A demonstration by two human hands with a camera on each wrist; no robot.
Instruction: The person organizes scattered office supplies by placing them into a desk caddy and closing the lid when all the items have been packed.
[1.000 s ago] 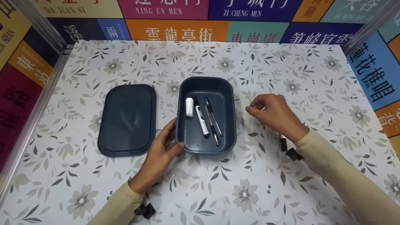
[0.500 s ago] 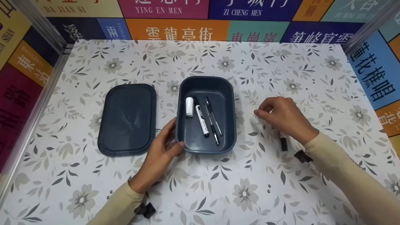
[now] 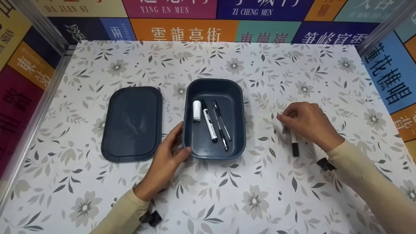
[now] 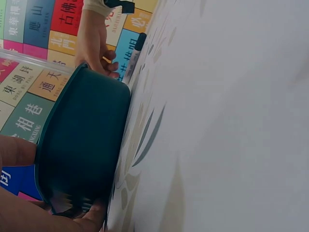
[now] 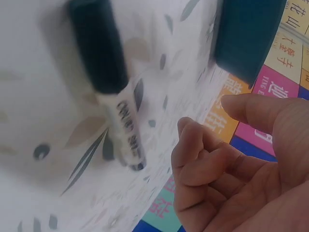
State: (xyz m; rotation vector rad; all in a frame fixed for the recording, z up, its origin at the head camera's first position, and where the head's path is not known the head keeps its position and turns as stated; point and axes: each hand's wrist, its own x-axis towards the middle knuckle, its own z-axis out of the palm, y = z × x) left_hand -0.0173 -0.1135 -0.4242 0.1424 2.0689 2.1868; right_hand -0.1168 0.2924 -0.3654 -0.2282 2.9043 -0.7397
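A dark blue box (image 3: 242, 130) stands mid-table. My left hand (image 3: 164, 162) grips its near-left corner, thumb at the rim and fingers along the outer wall; the left wrist view shows the box (image 4: 82, 140) between thumb and fingers. Inside lie a white marker (image 3: 210, 126), a short white capped item (image 3: 196, 110) and two slim pens (image 3: 222, 130). To the right, my right hand (image 3: 308, 123) hovers above a black-and-white marker (image 3: 295, 149), partly covering it. In the right wrist view this hand (image 5: 231, 164) is loosely curled and empty, apart from the marker (image 5: 104, 53).
A dark blue lid (image 3: 132, 125) lies flat left of the box. Flowered paper (image 3: 255, 201) covers the table, with colourful lettered panels (image 3: 182, 31) standing behind it and at both sides. Both sleeved wrists carry black devices.
My right hand has moved to the right and slightly nearer, away from the box, uncovering more of the marker beneath it. The left hand stays at the box, and the pens lie unchanged.
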